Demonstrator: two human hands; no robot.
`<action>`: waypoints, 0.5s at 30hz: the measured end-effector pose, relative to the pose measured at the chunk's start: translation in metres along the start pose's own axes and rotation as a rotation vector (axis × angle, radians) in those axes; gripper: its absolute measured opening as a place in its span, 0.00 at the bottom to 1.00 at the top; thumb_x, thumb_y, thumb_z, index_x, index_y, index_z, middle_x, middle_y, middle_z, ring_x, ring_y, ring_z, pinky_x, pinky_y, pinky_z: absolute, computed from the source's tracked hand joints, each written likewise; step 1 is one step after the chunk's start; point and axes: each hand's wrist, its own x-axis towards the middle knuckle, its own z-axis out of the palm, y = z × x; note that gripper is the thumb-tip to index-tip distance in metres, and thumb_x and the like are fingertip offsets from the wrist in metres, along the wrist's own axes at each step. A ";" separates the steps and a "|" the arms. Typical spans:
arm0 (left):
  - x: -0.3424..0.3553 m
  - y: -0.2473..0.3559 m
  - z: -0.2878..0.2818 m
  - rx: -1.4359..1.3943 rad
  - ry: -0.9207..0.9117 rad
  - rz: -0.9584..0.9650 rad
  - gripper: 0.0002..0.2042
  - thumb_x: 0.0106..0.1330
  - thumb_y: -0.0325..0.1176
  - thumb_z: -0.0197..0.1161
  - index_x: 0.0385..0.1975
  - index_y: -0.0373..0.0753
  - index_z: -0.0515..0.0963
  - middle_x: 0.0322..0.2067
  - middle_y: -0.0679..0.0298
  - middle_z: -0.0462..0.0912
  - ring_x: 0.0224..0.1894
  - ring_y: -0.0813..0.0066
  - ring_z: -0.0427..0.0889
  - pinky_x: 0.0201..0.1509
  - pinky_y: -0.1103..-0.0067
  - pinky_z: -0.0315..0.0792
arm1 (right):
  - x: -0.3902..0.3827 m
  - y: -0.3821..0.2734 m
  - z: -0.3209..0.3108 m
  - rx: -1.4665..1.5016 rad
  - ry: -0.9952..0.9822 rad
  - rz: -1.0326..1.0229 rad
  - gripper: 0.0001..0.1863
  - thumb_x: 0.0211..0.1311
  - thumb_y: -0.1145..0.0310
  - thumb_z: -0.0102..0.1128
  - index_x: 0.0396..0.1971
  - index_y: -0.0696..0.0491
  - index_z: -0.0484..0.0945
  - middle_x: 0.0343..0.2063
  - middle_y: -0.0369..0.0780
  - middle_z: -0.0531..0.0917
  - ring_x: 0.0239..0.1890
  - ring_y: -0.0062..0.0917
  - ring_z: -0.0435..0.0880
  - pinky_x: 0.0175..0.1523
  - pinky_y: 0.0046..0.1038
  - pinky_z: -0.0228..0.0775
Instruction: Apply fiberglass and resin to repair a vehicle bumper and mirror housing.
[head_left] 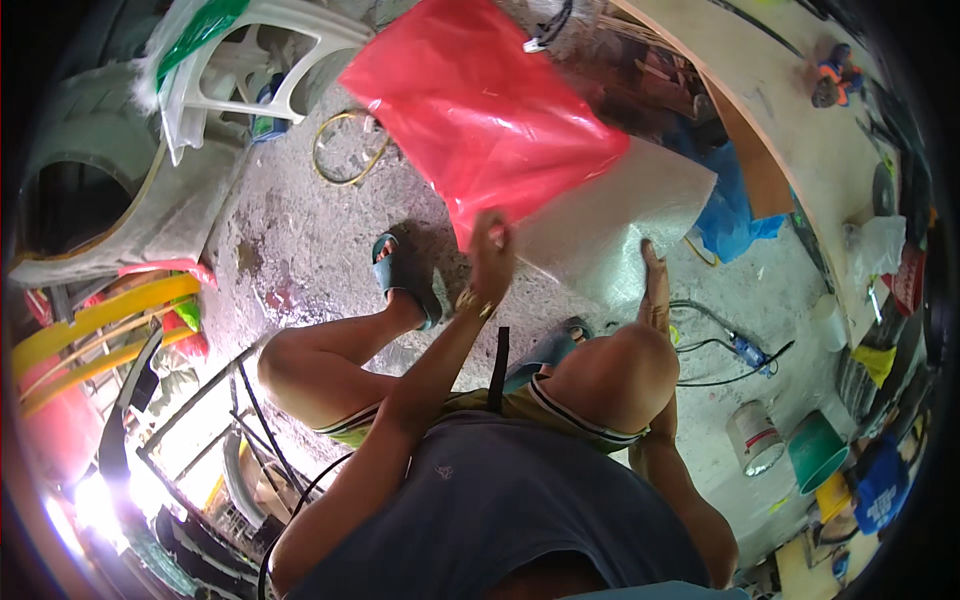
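Observation:
A large glossy red plastic sheet point(490, 110) spreads out in front of me. My left hand point(491, 252) is closed on its near corner, thumb pressed against the fingers. Partly under the red sheet, a translucent whitish fibrous-looking sheet point(610, 220) reaches out to the right. Its near right edge is at my right hand point(653, 265), whose fingers appear closed on it; my right knee hides part of that forearm. Both sheets are above the rough concrete floor, and my sandalled feet stand close below them.
A yellow hose ring point(350, 147) lies by a white plastic chair point(270, 60) at the far left. On the right are a blue plastic bag point(735, 205), a cable with a blue connector point(750, 352), a metal can point(755, 438) and a green bucket point(818, 452). A metal frame point(190, 450) stands left.

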 end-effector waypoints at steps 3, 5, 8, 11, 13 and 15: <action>-0.052 -0.035 -0.028 0.325 0.045 -0.164 0.23 0.50 0.31 0.67 0.45 0.34 0.67 0.37 0.54 0.69 0.46 0.52 0.70 0.47 0.65 0.68 | -0.013 -0.016 0.028 0.049 0.026 0.091 0.21 0.63 0.61 0.55 0.52 0.56 0.70 0.43 0.41 0.79 0.45 0.29 0.79 0.50 0.30 0.74; -0.054 -0.045 -0.028 0.486 0.084 -0.160 0.28 0.48 0.34 0.69 0.47 0.34 0.65 0.38 0.54 0.68 0.48 0.51 0.68 0.47 0.62 0.67 | -0.004 -0.009 0.022 0.063 -0.017 0.087 0.21 0.63 0.61 0.54 0.53 0.56 0.70 0.44 0.41 0.79 0.45 0.29 0.79 0.50 0.31 0.74; -0.025 -0.044 -0.034 0.500 0.291 -0.278 0.27 0.48 0.40 0.69 0.44 0.34 0.67 0.39 0.51 0.71 0.47 0.50 0.69 0.44 0.60 0.67 | 0.005 0.007 0.011 -0.035 -0.021 0.055 0.22 0.63 0.59 0.55 0.53 0.57 0.69 0.46 0.41 0.78 0.46 0.29 0.79 0.51 0.31 0.74; -0.018 -0.076 -0.054 0.405 -0.044 -0.357 0.14 0.56 0.39 0.63 0.34 0.35 0.72 0.33 0.52 0.76 0.40 0.51 0.74 0.41 0.60 0.68 | 0.003 0.006 0.030 0.014 -0.093 0.095 0.23 0.63 0.59 0.55 0.53 0.57 0.69 0.46 0.42 0.78 0.46 0.29 0.79 0.51 0.31 0.74; -0.033 -0.066 -0.040 0.375 -0.006 -0.260 0.08 0.61 0.35 0.57 0.27 0.36 0.74 0.26 0.53 0.77 0.34 0.52 0.76 0.38 0.61 0.69 | 0.004 0.002 0.035 0.067 -0.109 0.107 0.23 0.63 0.59 0.56 0.53 0.57 0.69 0.47 0.42 0.78 0.47 0.29 0.79 0.51 0.31 0.74; -0.046 -0.038 -0.015 0.200 -0.184 -0.056 0.07 0.61 0.34 0.57 0.32 0.37 0.77 0.29 0.54 0.78 0.34 0.51 0.76 0.36 0.63 0.70 | 0.002 -0.009 0.033 0.088 -0.087 0.079 0.24 0.63 0.59 0.56 0.53 0.57 0.69 0.47 0.42 0.78 0.47 0.29 0.79 0.52 0.31 0.74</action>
